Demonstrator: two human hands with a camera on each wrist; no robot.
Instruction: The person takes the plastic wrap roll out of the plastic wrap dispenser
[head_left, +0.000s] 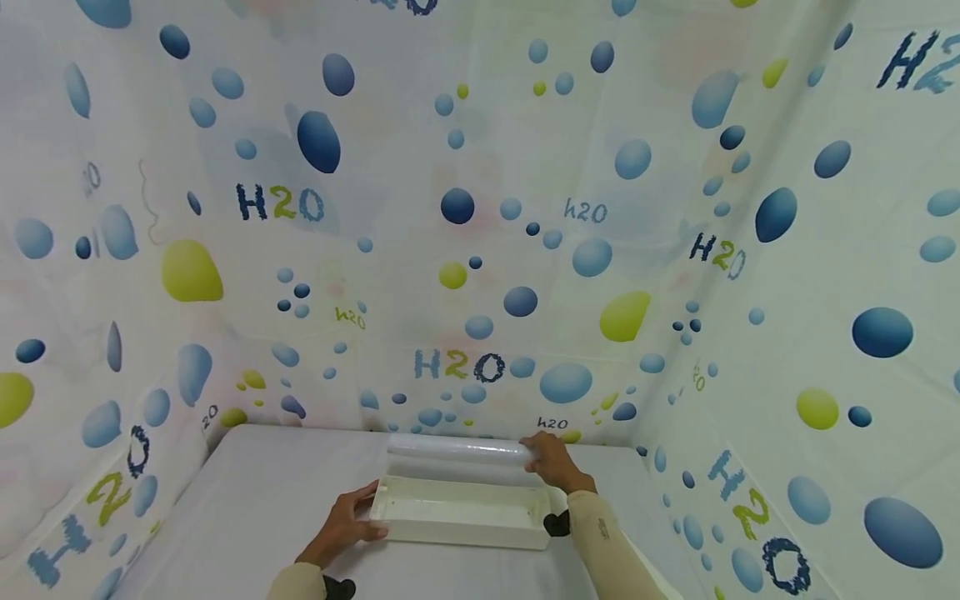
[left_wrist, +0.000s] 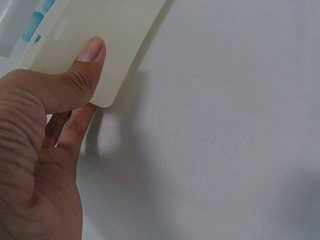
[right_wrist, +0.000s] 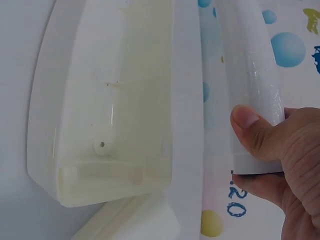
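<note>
A long cream plastic box (head_left: 457, 533), open at the top, lies crosswise on the white table. My left hand (head_left: 352, 517) grips its left end, with the thumb (left_wrist: 92, 55) on the front wall and the other fingers behind and below. Beyond the box is a roll of clear plastic film (head_left: 457, 448), shiny and pale. My right hand (head_left: 555, 461) grips the roll at its right end, thumb on the near side, as the right wrist view shows. In that view the inside of the box (right_wrist: 120, 95) holds a small round screw post and a low rib.
A cream plastic piece (right_wrist: 135, 220), probably a lid, lies past the box's right end, partly hidden. White cloth covers the table (head_left: 247, 500). Curtains (head_left: 390, 292) printed with blue and green drops and H2O lettering stand behind and at both sides.
</note>
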